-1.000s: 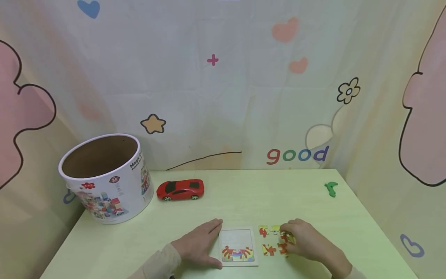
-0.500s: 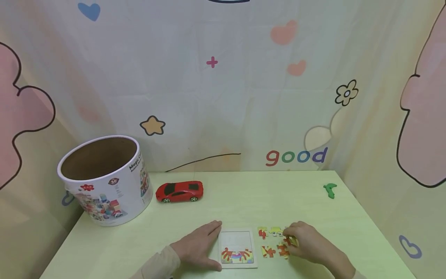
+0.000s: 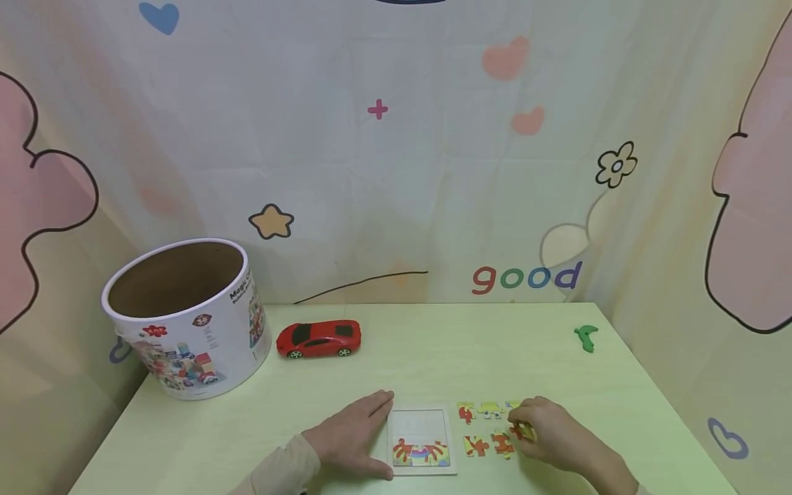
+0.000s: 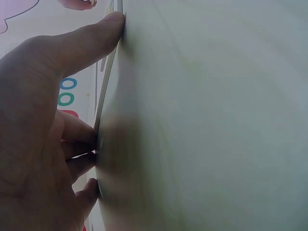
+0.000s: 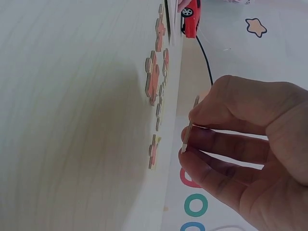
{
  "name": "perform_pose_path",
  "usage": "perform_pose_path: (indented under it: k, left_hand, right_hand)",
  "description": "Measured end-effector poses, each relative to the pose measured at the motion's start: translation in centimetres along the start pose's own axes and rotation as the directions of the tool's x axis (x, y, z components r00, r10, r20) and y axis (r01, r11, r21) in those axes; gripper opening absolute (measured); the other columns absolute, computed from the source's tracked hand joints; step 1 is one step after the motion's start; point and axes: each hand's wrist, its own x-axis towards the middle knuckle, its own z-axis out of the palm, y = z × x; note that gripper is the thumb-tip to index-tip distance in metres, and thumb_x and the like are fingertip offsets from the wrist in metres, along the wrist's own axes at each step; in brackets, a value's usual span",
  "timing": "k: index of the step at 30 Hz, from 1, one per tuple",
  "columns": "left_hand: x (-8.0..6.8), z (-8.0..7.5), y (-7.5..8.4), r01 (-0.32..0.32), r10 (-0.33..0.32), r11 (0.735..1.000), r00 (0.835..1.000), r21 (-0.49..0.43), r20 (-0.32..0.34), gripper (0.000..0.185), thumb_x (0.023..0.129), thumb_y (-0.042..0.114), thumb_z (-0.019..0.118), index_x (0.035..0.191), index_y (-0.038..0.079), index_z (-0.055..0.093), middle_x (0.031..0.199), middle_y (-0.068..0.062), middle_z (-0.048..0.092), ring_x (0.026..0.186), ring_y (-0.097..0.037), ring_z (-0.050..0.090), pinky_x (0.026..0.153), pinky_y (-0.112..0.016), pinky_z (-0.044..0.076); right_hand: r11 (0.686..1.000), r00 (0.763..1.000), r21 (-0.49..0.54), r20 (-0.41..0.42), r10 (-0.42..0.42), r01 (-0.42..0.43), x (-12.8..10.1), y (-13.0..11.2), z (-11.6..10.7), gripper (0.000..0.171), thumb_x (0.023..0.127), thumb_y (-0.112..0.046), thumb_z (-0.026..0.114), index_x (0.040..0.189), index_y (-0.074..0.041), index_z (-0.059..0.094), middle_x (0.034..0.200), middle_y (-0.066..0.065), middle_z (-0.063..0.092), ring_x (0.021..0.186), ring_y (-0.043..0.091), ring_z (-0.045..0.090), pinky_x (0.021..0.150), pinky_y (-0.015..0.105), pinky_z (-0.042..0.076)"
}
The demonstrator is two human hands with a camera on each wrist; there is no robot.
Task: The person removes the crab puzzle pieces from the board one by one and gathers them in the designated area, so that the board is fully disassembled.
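A square puzzle tray [image 3: 418, 426] lies on the table, its bottom row filled with red, yellow and rainbow-coloured pieces. Along its left edge rests my left hand [image 3: 350, 438], thumb and fingers spread and touching the rim; the left wrist view shows the fingertips [image 4: 114, 21] against the tray's thin side. To the right of the tray, my right hand [image 3: 553, 436] pinches a yellow and red puzzle piece [image 3: 524, 431] between thumb and fingers. The right wrist view has this piece [image 5: 188, 132] edge-on, raised off the table. Several loose puzzle pieces [image 3: 476, 446] lie between tray and right hand.
A large white bucket [image 3: 204, 357] with printed toy pictures stands at the back left. Beside it is a red toy car [image 3: 318, 339]. A small green object [image 3: 585, 338] lies at the far right of the table [image 3: 458, 357]. A patterned curtain hangs behind.
My right hand has shifted a little to the right and come up with the puzzle piece, uncovering more of the loose pieces. My left hand stays at the tray.
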Motion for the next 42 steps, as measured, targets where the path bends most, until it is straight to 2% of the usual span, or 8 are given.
perform_pose_path:
  k: [9, 16, 22, 31, 36, 42]
  left_hand:
    - [0.1, 0.1, 0.0, 0.023, -0.022, 1.000, 0.999, -0.005, 0.026, 0.111, 0.076, 0.080, 0.056, 0.152, 0.003, 0.030, 0.161, -0.008, 0.024, 0.146, -0.025, 0.027, 0.118, -0.036, 0.031]
    - [0.1, 0.2, 0.0, 0.013, -0.013, 1.000, 1.000, 0.000, 0.012, 0.111, 0.077, 0.079, 0.057, 0.151, 0.001, 0.030, 0.160, -0.009, 0.025, 0.146, -0.025, 0.027, 0.118, -0.035, 0.030]
    - [0.0, 0.0, 0.1, 0.003, -0.003, 1.000, 1.000, -0.002, -0.001, 0.110, 0.078, 0.077, 0.057, 0.151, -0.001, 0.030, 0.160, -0.012, 0.025, 0.146, -0.026, 0.027, 0.118, -0.037, 0.030]
    - [0.0, 0.0, 0.1, 0.009, -0.009, 1.000, 1.000, -0.017, 0.005, 0.111, 0.077, 0.077, 0.058, 0.151, 0.000, 0.029, 0.160, -0.011, 0.025, 0.146, -0.026, 0.027, 0.118, -0.037, 0.030]
    - [0.0, 0.2, 0.1, 0.011, -0.011, 1.000, 1.000, -0.024, 0.010, 0.111, 0.077, 0.077, 0.058, 0.151, 0.000, 0.029, 0.160, -0.010, 0.025, 0.146, -0.026, 0.027, 0.118, -0.037, 0.030]
    - [0.0, -0.1, 0.0, 0.015, -0.015, 0.999, 1.000, -0.029, 0.015, 0.111, 0.077, 0.077, 0.058, 0.152, 0.000, 0.029, 0.160, -0.010, 0.024, 0.147, -0.025, 0.026, 0.118, -0.036, 0.029]
  right_hand:
    - [1.000, 0.999, 0.005, 0.030, 0.025, -0.025, -0.3, 0.3, 0.0, 0.016, 0.077, -0.010, 0.077, 0.091, -0.015, 0.072, 0.082, -0.015, 0.059, 0.076, 0.004, 0.049, 0.068, 0.027, 0.050]
    - [1.000, 1.000, -0.006, 0.011, 0.008, -0.008, -0.9, 0.5, 0.1, 0.014, 0.078, -0.007, 0.074, 0.084, -0.019, 0.068, 0.078, -0.014, 0.055, 0.071, 0.002, 0.043, 0.062, 0.021, 0.043]
    - [0.998, 0.998, -0.016, 0.015, 0.054, -0.054, -1.4, 0.6, 0.0, 0.018, 0.076, -0.009, 0.076, 0.093, -0.014, 0.074, 0.087, -0.011, 0.063, 0.080, 0.006, 0.054, 0.072, 0.030, 0.053]
    - [0.997, 0.997, -0.028, 0.020, 0.072, -0.071, -1.9, 1.0, 0.3, 0.017, 0.074, -0.010, 0.078, 0.088, -0.018, 0.073, 0.087, -0.012, 0.064, 0.083, 0.010, 0.056, 0.074, 0.034, 0.053]
    - [0.997, 0.997, -0.007, 0.039, 0.072, -0.072, -1.7, 1.2, 0.8, 0.016, 0.076, -0.007, 0.074, 0.085, -0.019, 0.071, 0.085, -0.014, 0.061, 0.079, 0.004, 0.052, 0.071, 0.029, 0.052]
    - [0.997, 0.995, 0.035, 0.068, 0.070, -0.073, -1.2, 1.1, 1.3, 0.018, 0.078, -0.003, 0.071, 0.081, -0.021, 0.068, 0.079, -0.014, 0.056, 0.071, 0.002, 0.044, 0.064, 0.023, 0.043]
